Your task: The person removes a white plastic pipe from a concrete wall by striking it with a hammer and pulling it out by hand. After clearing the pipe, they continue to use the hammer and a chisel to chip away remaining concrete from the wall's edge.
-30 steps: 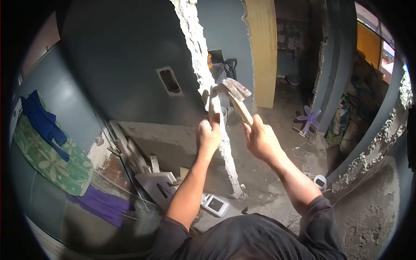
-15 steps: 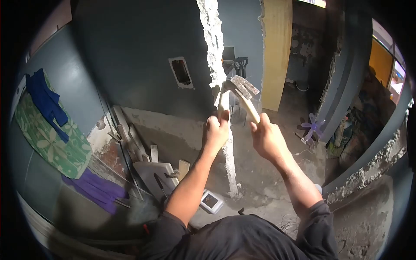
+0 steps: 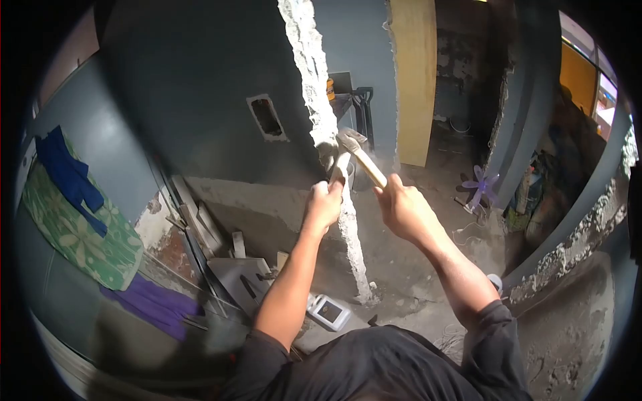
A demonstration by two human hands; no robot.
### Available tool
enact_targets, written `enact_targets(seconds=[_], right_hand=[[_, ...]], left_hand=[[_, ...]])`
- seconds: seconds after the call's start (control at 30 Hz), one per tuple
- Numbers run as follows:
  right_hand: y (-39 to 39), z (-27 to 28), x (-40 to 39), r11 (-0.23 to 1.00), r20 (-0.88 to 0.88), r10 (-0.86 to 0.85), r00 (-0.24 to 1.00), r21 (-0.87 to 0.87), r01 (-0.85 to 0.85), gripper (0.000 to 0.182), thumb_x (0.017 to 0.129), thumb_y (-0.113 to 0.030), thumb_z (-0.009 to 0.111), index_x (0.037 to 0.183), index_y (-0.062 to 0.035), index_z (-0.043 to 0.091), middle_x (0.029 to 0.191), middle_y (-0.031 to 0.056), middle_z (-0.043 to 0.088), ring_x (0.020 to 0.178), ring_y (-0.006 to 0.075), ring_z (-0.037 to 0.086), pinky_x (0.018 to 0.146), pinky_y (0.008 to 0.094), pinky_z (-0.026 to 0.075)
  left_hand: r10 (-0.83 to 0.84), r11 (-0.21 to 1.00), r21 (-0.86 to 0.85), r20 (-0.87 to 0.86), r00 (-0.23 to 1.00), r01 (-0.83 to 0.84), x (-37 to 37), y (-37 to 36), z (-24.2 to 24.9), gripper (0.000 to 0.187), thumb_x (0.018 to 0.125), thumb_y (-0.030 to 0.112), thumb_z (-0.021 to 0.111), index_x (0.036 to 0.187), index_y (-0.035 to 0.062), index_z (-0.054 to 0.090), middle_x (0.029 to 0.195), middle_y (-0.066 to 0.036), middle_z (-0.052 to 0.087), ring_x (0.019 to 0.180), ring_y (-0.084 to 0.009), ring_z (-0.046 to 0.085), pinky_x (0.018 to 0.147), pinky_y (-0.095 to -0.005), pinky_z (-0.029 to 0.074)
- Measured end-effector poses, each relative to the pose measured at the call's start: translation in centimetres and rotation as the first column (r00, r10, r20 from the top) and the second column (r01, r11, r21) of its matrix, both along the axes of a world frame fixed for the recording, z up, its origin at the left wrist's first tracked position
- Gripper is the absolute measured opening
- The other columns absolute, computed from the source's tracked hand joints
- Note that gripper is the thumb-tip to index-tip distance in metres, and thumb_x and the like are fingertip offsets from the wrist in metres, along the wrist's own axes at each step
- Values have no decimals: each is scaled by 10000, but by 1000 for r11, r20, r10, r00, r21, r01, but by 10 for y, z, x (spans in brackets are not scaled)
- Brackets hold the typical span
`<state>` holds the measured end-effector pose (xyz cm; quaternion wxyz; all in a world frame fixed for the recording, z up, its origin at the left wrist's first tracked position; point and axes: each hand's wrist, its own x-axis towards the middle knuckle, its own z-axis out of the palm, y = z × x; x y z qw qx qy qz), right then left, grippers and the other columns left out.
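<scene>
Both arms reach forward to the rough broken edge of a wall (image 3: 313,80). My left hand (image 3: 324,206) is closed around a pale handle (image 3: 340,167) whose far end lies against the wall edge; what tool it belongs to is hard to make out. My right hand (image 3: 402,204) grips the light wooden handle of a hammer (image 3: 370,167). The hammer's grey metal head is at the top of the pale handle, close beside the broken edge.
A white container (image 3: 329,313) stands on the floor below the wall edge. Boards lean at the left, near hanging cloths (image 3: 77,214). A purple fan (image 3: 480,186) is at the right. Black-handled tools (image 3: 363,110) stand behind the wall edge.
The hammer head has moved down and left, onto the top of the left hand's tool. The view has shifted a little, so the wall edge appears further left.
</scene>
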<state>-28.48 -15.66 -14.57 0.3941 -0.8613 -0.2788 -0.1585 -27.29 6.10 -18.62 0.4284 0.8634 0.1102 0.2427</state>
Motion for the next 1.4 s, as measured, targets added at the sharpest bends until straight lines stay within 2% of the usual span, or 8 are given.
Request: enact_targets(seconds=[0.13,0.17,0.33,0.4,0.57,0.77,1.2,1.4], right_hand=[[-15,17,-26,979,72,-38,997,203,23,247,994,-191,599,913,-14,447,617,247,568,594,457,611,523,499,456],[-21,33,-37,960,55,-56,997,278,39,208,988,-157,604,944,-7,467,611,231,543,551,429,583,509,444,447],[-66,31,-62,747,-71,84,994,665,-16,170,1042,-197,497,970,-45,479,632,-31,482,531,47,448,484,236,370],[-75,15,-69,677,-81,137,987,736,-33,196,1039,-225,492,974,-40,484,637,-28,484,506,51,442,470,222,374],[-79,-33,-64,717,-155,176,972,697,-19,372,1033,-408,523,1027,-38,484,697,35,523,519,93,493,457,227,395],[-57,-50,-59,644,-156,270,950,763,-57,234,1055,-256,488,978,-34,484,615,5,511,465,69,469,436,235,386],[-26,-60,-34,427,216,256,942,849,-310,503,983,-472,595,1148,-28,425,883,81,515,648,133,504,496,278,428],[7,-68,30,894,-43,109,993,442,-79,147,1000,-160,562,995,-15,537,606,148,540,493,257,554,514,357,448]], left_hand=[[-140,990,-17,-32,990,140,-21,-25,-12,558,969,475,543,1055,-71,620,952,-332,660,971,-499,643,839,-511,506],[-291,930,253,57,955,269,14,-7,-73,575,957,496,529,1068,-61,619,964,-329,659,982,-501,638,836,-521,503],[-265,963,-90,-155,952,254,-59,-50,-25,435,948,438,566,1008,11,622,838,-208,660,868,-397,659,792,-462,495],[-236,970,-89,-138,962,225,-72,-42,-13,362,949,389,590,1016,34,620,800,-151,652,802,-284,661,732,-398,488],[-122,993,-1,-55,991,122,-68,-34,15,315,987,333,558,958,21,592,753,-170,670,713,-348,683,659,-428,505],[-86,972,233,445,891,-23,-15,-27,-4,265,1006,245,581,941,-9,543,681,-192,632,627,-405,641,562,-441,489],[7,978,182,454,891,-101,-8,-35,-7,305,1012,300,570,956,1,545,694,-214,619,653,-438,629,569,-477,475],[88,988,85,385,919,-131,-4,-45,-10,275,997,278,559,967,5,554,732,-236,641,679,-454,633,615,-518,490]])
